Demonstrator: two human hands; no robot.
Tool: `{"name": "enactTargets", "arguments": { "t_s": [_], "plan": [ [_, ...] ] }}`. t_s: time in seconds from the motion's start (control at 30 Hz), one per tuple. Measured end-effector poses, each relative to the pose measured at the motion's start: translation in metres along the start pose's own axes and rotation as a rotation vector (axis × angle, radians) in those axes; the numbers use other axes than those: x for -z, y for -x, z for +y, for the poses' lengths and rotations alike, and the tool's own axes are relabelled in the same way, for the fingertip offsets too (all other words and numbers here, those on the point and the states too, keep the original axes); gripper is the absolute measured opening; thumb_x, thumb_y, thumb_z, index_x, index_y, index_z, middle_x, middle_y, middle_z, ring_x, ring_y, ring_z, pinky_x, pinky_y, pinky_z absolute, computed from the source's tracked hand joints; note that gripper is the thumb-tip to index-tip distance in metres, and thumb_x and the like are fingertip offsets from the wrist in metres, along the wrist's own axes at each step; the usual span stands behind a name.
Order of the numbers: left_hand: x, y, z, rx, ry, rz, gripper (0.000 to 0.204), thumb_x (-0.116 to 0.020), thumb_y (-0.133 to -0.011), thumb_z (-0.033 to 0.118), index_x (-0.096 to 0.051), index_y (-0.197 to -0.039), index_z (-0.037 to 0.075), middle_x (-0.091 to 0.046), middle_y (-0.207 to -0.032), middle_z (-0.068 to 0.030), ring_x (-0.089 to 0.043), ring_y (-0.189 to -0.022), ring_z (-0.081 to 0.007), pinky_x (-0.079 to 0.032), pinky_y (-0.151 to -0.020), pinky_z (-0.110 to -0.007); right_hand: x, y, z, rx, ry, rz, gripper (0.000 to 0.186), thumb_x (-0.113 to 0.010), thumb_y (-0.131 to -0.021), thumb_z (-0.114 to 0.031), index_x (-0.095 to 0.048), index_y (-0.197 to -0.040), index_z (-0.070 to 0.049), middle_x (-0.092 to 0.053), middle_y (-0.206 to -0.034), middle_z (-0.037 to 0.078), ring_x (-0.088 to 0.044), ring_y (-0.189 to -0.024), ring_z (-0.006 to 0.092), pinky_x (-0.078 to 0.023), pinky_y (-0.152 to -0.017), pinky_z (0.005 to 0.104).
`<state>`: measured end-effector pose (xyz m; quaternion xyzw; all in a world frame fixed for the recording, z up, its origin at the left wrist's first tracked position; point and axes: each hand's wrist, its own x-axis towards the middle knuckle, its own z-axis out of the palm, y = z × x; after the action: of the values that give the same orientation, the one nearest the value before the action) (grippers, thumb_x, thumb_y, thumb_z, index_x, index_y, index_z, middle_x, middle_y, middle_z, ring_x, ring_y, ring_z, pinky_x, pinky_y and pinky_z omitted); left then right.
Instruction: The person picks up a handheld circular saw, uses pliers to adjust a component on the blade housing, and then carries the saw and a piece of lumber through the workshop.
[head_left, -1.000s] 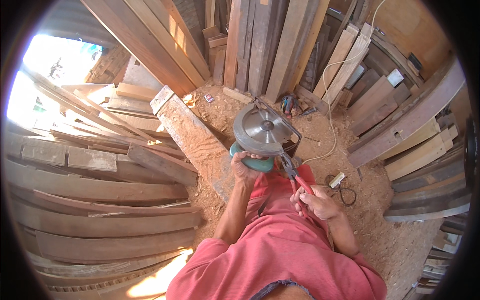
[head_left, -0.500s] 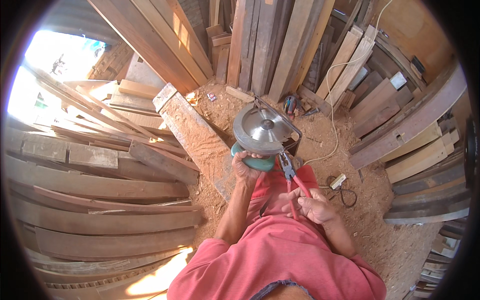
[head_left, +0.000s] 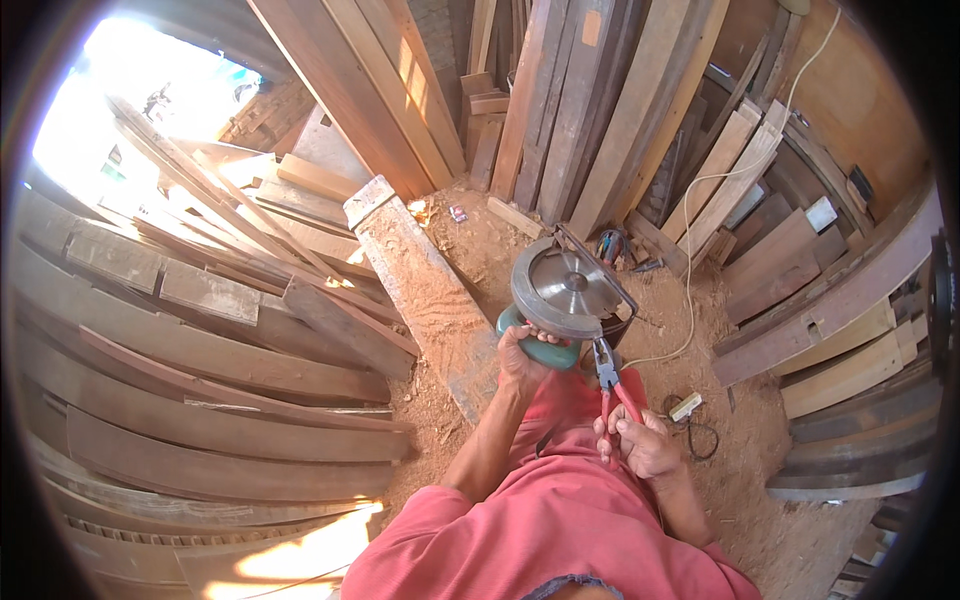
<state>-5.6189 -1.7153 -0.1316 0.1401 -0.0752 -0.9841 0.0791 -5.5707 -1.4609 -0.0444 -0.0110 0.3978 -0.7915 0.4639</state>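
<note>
A circular saw point(head_left: 575, 284) with a round steel blade, a grey guard and a green body is held up before my lap, blade side facing up. My left hand point(head_left: 516, 356) grips it by the green body at its lower left. Red-handled pliers point(head_left: 607, 366) are in my right hand point(head_left: 646, 442), its fingers curled round the handles. The plier jaws point up and meet the saw's lower right edge beside the guard. What exactly lies between the jaws is too small to tell.
A sawdust-covered plank point(head_left: 425, 285) lies left of the saw. Long boards point(head_left: 565, 110) lean at the back, and stacked planks point(head_left: 230, 425) fill the left. A pale cord point(head_left: 690, 270) runs down the right to the sawdust-strewn floor, near a small socket block point(head_left: 685, 407).
The whole view has shifted, so everything sits lower and further right. My right fingers have closed more round the pliers, and the handles are nearer each other. The jaws stay at the saw's edge.
</note>
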Motion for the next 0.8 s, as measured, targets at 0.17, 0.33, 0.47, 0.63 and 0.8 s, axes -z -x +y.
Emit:
{"name": "enactTargets", "arguments": {
  "t_s": [0.17, 0.33, 0.47, 0.63, 0.8],
  "plan": [
    [-0.016, 0.007, -0.002, -0.042, 0.04, 0.082, 0.013, -0.057, -0.066, 0.007, -0.055, -0.078, 0.003, -0.053, -0.068, -0.0065, -0.053, -0.064, -0.0195, -0.05, -0.065, -0.035, -0.016, -0.001, 0.009, -0.075, -0.652, -0.18, 0.013, -0.054, -0.097, -0.019, -0.056, -0.099, -0.006, -0.056, -0.107, 0.013, -0.062, -0.083, 0.0242, -0.053, -0.075, 0.0373],
    [-0.008, 0.002, -0.003, -0.052, 0.04, 0.065, 0.01, -0.056, -0.065, 0.007, -0.054, -0.074, 0.003, -0.053, -0.068, -0.0076, -0.052, -0.063, -0.0205, -0.05, -0.065, -0.035, 0.003, -0.003, 0.006, -0.03, -0.455, -0.3, 0.021, -0.053, -0.097, -0.017, -0.056, -0.111, -0.001, -0.056, -0.119, 0.019, -0.064, -0.101, 0.031, -0.054, -0.086, 0.0427],
    [0.012, -0.006, -0.003, -0.028, 0.087, 0.012, 0.008, -0.055, -0.065, 0.009, -0.053, -0.069, 0.003, -0.054, -0.066, -0.0114, -0.052, -0.064, -0.0234, -0.051, -0.068, -0.037, -0.001, 0.004, -0.021, -0.044, -0.018, -0.109, 0.037, -0.053, -0.095, -0.015, -0.049, -0.125, 0.006, -0.055, -0.125, 0.021, -0.063, -0.11, 0.0292, -0.052, -0.095, 0.0433],
    [0.002, -0.004, -0.006, -0.041, 0.037, 0.053, 0.009, -0.055, -0.064, 0.006, -0.053, -0.072, 0.004, -0.053, -0.069, -0.0088, -0.053, -0.065, -0.0202, -0.05, -0.064, -0.035, 0.003, 0.011, -0.033, -0.018, 0.405, -0.001, 0.04, -0.057, -0.089, -0.018, -0.052, -0.121, 0.007, -0.058, -0.113, 0.013, -0.061, -0.103, 0.0195, -0.052, -0.086, 0.0329],
    [0.011, -0.007, -0.001, -0.043, 0.052, 0.072, 0.01, -0.055, -0.065, 0.005, -0.053, -0.074, 0.003, -0.054, -0.07, -0.0084, -0.052, -0.064, -0.0202, -0.05, -0.064, -0.035, 0.002, 0.004, -0.028, 0.05, 0.435, 0.013, 0.037, -0.057, -0.087, -0.016, -0.056, -0.115, 0.007, -0.059, -0.106, 0.01, -0.058, -0.093, 0.014, -0.051, -0.081, 0.031]
  ]
}}
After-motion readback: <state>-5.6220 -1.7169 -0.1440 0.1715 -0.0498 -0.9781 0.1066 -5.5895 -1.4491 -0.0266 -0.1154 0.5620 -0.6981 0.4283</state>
